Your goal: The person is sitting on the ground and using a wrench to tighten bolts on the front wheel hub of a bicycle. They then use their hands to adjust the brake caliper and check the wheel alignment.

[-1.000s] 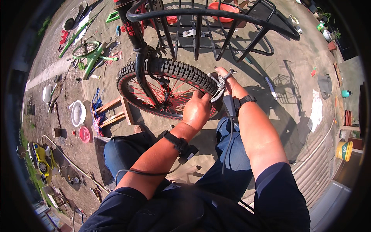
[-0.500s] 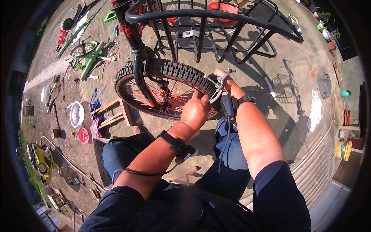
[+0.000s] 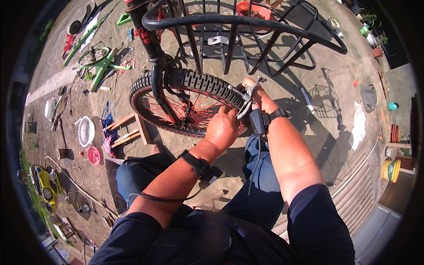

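A bicycle's front wheel (image 3: 194, 79), with a knobby black tyre and red spokes, stands in front of me under a black fork (image 3: 158, 86). Against the tyre's right side sits a silver caliper brake (image 3: 246, 100), its arms angled around the tread. My right hand (image 3: 257, 93) is closed on this brake from the far right side, its fingertips partly hidden. My left hand (image 3: 221, 129) is closed at the near edge of the wheel, over the spokes and tyre, with its fingers beside the brake's lower arm. Both wrists wear black straps with cabled boxes.
A black metal rack (image 3: 247, 20) juts over the wheel. Left of the wheel lie a wooden stool (image 3: 128, 129), a white basin (image 3: 86, 131), a pink basin (image 3: 93, 155) and green bicycle parts (image 3: 103, 70). A yellow bucket (image 3: 391, 171) stands far right.
The brake has tilted slightly and shifted a little left and up in my right hand. My left hand stays at the wheel, nearly still.
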The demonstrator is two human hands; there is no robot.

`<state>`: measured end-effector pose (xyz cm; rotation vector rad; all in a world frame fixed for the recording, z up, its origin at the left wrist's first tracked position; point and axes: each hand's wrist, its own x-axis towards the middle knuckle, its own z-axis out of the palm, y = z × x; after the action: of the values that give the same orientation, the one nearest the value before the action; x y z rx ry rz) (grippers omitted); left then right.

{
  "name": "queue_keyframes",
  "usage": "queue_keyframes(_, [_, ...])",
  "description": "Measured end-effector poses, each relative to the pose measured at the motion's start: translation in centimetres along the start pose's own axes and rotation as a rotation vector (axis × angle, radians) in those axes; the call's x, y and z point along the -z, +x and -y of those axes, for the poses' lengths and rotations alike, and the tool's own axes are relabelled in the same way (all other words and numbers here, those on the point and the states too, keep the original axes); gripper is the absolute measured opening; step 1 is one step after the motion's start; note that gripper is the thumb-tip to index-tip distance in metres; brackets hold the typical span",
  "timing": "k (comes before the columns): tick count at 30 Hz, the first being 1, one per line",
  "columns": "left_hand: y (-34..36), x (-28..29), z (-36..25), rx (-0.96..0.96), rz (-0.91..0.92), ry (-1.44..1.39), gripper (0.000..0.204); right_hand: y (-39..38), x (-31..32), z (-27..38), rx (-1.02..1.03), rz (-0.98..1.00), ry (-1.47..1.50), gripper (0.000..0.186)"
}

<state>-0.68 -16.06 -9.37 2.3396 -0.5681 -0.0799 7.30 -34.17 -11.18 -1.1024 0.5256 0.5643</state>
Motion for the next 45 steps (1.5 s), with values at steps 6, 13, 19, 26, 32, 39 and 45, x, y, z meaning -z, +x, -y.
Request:
queue_keyframes(6, [0.0, 0.4, -0.5, 0.025, 0.000, -0.010, 0.017, 0.1, 0.4, 0.5, -0.014, -0.015, -0.049, 0.035])
queue_keyframes(13, [0.6, 0.5, -0.9, 0.044, -0.027, -0.083, 0.021, -0.3, 0.9, 0.9, 0.016, -0.030, 0.055, 0.041])
queue_keyframes(19, [-0.3, 0.4, -1.4, 0.105, -0.049, -0.183, 0.026, -1.6, 1.3, 1.4, -0.043, 0.112, 0.065, 0.035])
queue_keyframes(26, [-0.5, 0.5, -0.4, 0.148, -0.063, -0.359, 0.030, -4.4, -1.5, 2.4, -0.056, -0.015, 0.037, 0.034])
queue_keyframes(32, [-0.6, -0.2, 0.2, 0.258, -0.057, -0.500, 0.027, -4.0, -0.8, 2.6, -0.052, 0.037, -0.032, 0.035])
queue_keyframes(39, [-0.6, -1.2, 0.8, 0.413, -0.102, -0.784, 0.045, -6.2, -0.7, 3.2, 0.093, 0.087, -0.072, 0.036])
queue_keyframes(45, [-0.5, -0.8, -0.4, 0.671, -0.075, -1.309, 0.036, -6.4, 0.6, 3.5, 0.090, 0.119, -0.149, 0.038])
